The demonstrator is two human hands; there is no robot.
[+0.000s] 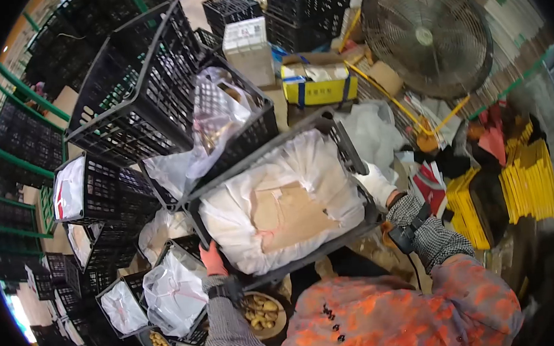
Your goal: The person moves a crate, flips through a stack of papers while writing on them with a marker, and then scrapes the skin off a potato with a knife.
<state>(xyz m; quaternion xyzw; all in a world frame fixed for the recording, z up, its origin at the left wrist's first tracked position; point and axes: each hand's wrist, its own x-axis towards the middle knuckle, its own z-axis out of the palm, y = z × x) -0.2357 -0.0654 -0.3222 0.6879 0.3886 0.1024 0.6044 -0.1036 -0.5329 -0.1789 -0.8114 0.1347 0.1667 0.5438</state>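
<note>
A black plastic crate is held tilted in front of my body. White liner sheeting fills it and folds in around a brown cardboard sheet with a thin pink string across it. My left hand, in a pinkish-red glove, grips the crate's near left corner. At the right end, my right hand wears a white glove and grips the crate's side; its fingertips are partly hidden. Checked sleeves and dark wrist straps cover both forearms. Whatever lies under the cardboard is out of sight.
Several black crates are stacked at the left, some lined with plastic bags. Below the held crate stands a bowl of knobbly tan pieces. A large fan, a yellow box and yellow folded packs are at the right.
</note>
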